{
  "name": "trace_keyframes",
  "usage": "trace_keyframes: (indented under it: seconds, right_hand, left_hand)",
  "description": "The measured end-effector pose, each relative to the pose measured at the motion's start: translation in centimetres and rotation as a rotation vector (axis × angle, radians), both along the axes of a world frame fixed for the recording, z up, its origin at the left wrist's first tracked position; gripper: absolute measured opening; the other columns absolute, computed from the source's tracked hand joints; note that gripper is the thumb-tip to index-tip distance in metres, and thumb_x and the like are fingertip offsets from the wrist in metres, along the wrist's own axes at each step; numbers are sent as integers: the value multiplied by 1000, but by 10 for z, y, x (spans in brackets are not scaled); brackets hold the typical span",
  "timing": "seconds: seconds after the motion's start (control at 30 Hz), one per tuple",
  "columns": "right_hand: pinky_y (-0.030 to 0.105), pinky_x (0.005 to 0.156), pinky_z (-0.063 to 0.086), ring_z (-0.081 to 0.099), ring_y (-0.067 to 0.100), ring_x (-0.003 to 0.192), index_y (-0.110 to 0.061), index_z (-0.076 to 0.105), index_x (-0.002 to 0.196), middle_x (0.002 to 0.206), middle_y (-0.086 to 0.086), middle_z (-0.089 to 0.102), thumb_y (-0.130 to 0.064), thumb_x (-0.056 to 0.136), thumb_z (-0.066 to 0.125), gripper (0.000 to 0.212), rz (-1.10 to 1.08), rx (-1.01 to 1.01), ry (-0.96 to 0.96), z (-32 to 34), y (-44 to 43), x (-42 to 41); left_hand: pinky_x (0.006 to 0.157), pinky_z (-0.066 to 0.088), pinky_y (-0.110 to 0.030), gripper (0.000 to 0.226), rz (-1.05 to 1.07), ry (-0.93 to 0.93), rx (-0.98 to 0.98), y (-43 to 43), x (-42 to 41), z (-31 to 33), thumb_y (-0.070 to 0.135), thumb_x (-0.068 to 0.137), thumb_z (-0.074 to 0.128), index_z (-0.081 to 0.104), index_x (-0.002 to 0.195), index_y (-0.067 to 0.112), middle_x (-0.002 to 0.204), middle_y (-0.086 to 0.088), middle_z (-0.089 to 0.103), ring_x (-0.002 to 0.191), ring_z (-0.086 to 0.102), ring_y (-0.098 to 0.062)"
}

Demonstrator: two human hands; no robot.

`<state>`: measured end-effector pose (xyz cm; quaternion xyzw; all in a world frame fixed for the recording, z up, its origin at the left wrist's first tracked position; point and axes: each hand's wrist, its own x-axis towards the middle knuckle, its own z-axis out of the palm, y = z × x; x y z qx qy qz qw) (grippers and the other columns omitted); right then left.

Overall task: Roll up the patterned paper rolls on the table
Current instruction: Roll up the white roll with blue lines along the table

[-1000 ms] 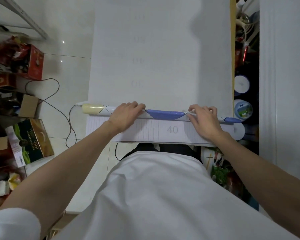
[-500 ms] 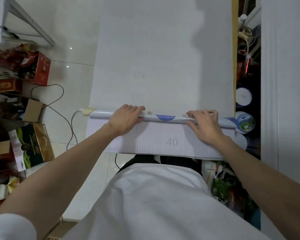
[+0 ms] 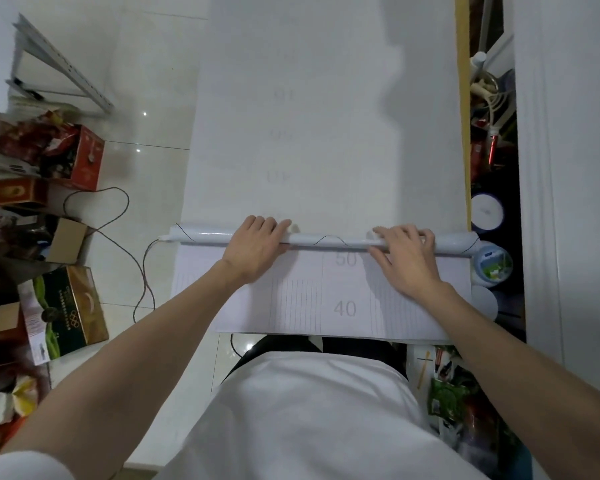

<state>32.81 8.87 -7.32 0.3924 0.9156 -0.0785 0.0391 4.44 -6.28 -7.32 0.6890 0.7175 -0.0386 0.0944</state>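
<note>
A long white paper roll [image 3: 326, 240] with thin dark curved lines lies crosswise on the table. My left hand [image 3: 253, 247] rests on its left half with fingers curled over the top. My right hand [image 3: 406, 258] presses on its right half the same way. On my side of the roll lies a flat lined sheet [image 3: 291, 306] printed with 40 and 50. Beyond the roll a white sheet [image 3: 326, 133] with faint numbers stretches away over the table.
On the floor to the left are a red box [image 3: 84, 157], a green and gold box [image 3: 70, 313], a dark cable [image 3: 118, 237] and a metal frame [image 3: 59, 71]. Round tubs [image 3: 492, 265] and clutter fill the gap on the right, beside a white panel [image 3: 568, 202].
The roll has turned and moved away from me under both hands. Its blue pattern has rotated out of sight, and the 50 mark now shows on the near sheet.
</note>
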Motion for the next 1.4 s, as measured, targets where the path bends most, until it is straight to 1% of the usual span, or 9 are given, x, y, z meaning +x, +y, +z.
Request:
trace_keyframes:
  seconds: [0.1,0.2,0.3,0.57,0.7,0.97,1.13,1.27,1.4]
  right_hand:
    - [38,94,25,49,18,102,-26,59,111,99,-4,65,-46,99,44,28,-34,-18,71,0,4,1]
    - [43,97,27,46,25,115,-25,60,121,123,3,59,-46,101,34,39,-30,15,-33,-5,5,-1]
    - [44,101,22,37,31,127,-23,43,141,142,11,38,-59,95,46,59,-47,-26,-143,-10,6,-3]
    - [42,90,36,40,19,104,-22,58,121,105,-2,62,-48,93,57,39,-65,48,112,-5,18,-1]
    - [44,98,27,44,26,119,-28,55,129,129,4,49,-52,97,44,41,-28,6,19,-12,21,2]
    - [40,95,28,49,21,110,-29,55,122,110,-6,60,-53,95,47,37,-75,-13,65,-11,35,-1]
    - [44,100,23,40,26,125,-35,49,138,138,4,43,-60,95,45,50,-25,-1,-4,-18,40,0]
    - [43,96,27,45,25,110,-32,48,139,117,2,45,-62,88,54,60,24,10,-30,-17,46,-3]
    - [39,92,24,46,19,106,-29,54,119,107,-3,60,-53,93,53,36,-49,26,95,-12,50,-6]
  left_hand:
    - [82,42,-37,28,-25,-61,26,7,-7,0,31,103,46,52,124,13,89,-8,63,75,55,-31]
    - [87,38,-35,26,-26,-37,-2,13,-6,-4,21,100,47,51,126,20,109,-5,59,90,55,-29]
    - [89,41,-41,44,22,4,44,18,-1,-3,46,94,56,55,130,21,116,-13,54,99,52,-34]
    - [81,47,-38,38,31,41,73,19,-5,-4,31,97,57,54,132,14,93,-7,62,78,56,-30]
    - [89,44,-42,36,27,18,101,20,-5,-7,42,96,53,57,123,18,115,-13,55,95,55,-34]
    - [70,45,-36,30,52,91,160,26,-3,-9,37,96,59,60,113,12,80,-4,57,67,50,-26]
    - [88,43,-43,48,75,81,127,22,-4,-13,51,97,48,55,125,13,112,-13,55,90,53,-33]
    - [83,43,-40,52,104,164,80,24,0,-11,51,94,56,54,128,13,103,-9,56,86,53,-30]
    - [76,41,-37,36,78,100,92,29,-4,-9,39,102,37,54,120,13,89,-6,59,72,49,-27]
